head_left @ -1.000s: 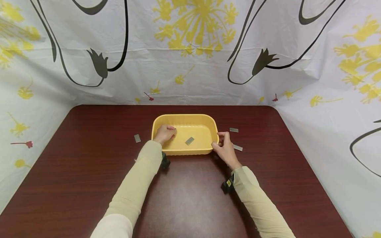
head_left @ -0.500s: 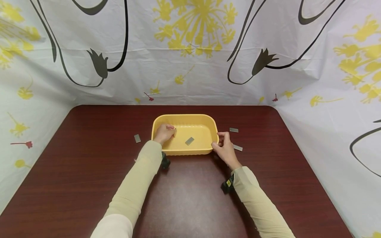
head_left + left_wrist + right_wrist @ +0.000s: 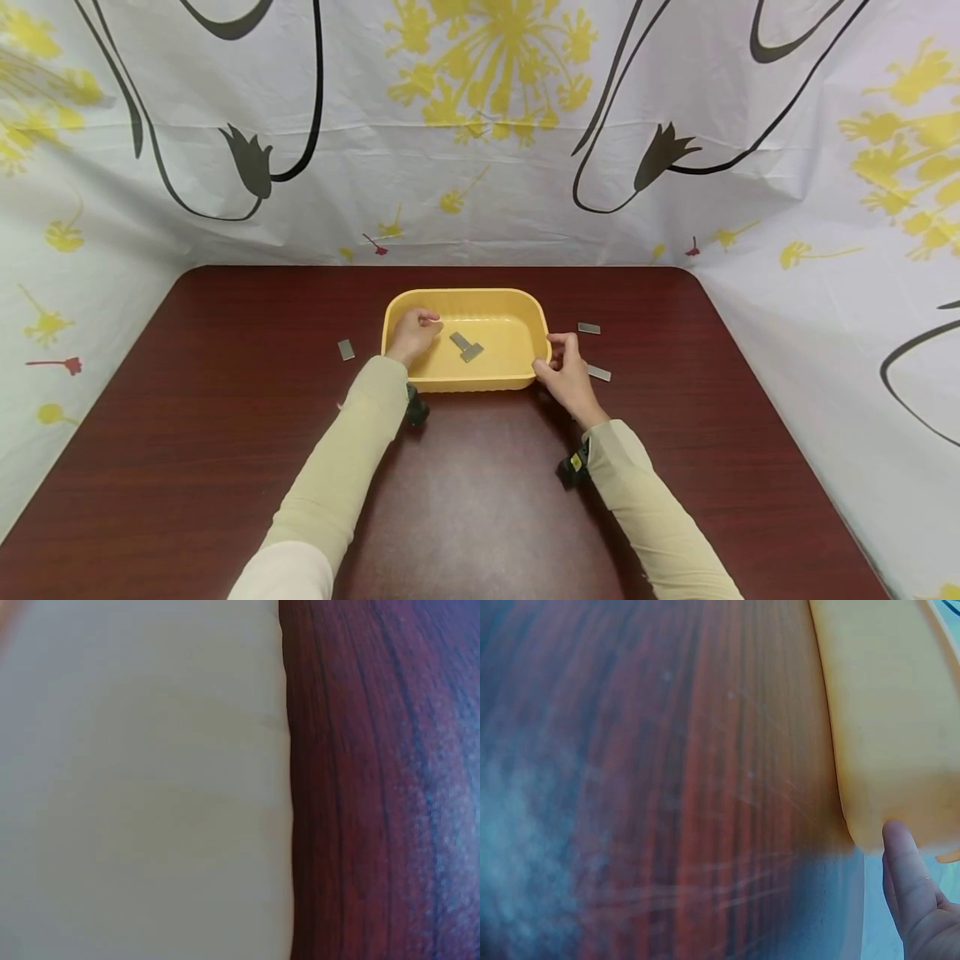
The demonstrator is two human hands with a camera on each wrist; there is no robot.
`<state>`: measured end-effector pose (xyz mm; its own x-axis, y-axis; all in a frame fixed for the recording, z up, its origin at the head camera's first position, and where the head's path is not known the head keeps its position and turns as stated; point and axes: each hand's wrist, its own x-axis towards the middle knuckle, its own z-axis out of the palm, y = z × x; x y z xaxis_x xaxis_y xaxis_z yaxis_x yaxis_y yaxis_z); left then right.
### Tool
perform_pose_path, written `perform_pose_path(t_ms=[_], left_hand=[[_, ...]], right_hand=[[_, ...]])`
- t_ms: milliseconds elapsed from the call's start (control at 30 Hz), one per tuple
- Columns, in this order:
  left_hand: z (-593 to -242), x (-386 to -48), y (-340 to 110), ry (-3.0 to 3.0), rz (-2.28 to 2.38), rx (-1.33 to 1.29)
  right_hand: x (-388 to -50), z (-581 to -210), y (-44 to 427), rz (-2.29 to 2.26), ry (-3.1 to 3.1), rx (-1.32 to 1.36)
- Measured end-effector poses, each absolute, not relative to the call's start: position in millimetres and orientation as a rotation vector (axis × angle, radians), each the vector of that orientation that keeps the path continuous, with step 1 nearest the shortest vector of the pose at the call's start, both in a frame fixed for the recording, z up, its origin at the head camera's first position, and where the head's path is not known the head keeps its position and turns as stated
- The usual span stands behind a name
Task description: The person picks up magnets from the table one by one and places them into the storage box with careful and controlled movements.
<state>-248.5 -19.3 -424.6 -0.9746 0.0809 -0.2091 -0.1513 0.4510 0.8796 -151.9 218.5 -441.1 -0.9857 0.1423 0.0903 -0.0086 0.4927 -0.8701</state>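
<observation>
A yellow plastic tray (image 3: 480, 384) stands on the table. Inside it lie two small flat grey rectangular pieces, one (image 3: 472, 353) touching or overlapping the other (image 3: 458, 339). My left hand (image 3: 415, 335) reaches over the near left rim into the tray, its loosely bent fingers holding nothing visible, left of the pieces. At the near right corner my right hand (image 3: 567, 373) holds the tray between thumb and fingers. The right wrist view shows a digit (image 3: 901, 851) against the tray's outer wall (image 3: 889, 735). Only sleeve (image 3: 150, 787) and table appear in the left wrist view.
One similar grey piece (image 3: 346, 349) lies on the dark red table (image 3: 247, 400) left of the tray. Two more, a far one (image 3: 589, 328) and a near one (image 3: 599, 373), lie on its right. A patterned white sheet (image 3: 480, 192) hangs behind the table.
A grey piece pinched by my left hand now lies in the tray beside the other, which has shifted slightly left. The left fingers have let go. My right hand stays at the tray's corner.
</observation>
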Motion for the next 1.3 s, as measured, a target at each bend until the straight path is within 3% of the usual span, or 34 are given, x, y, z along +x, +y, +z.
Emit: perform_pose_path(t_ms=[1300], left_hand=[[-399, -231, -25, 2.537, 1.77, 0.232]], right_hand=[[-152, -441, 219, 1.508, -2.58, -0.125]])
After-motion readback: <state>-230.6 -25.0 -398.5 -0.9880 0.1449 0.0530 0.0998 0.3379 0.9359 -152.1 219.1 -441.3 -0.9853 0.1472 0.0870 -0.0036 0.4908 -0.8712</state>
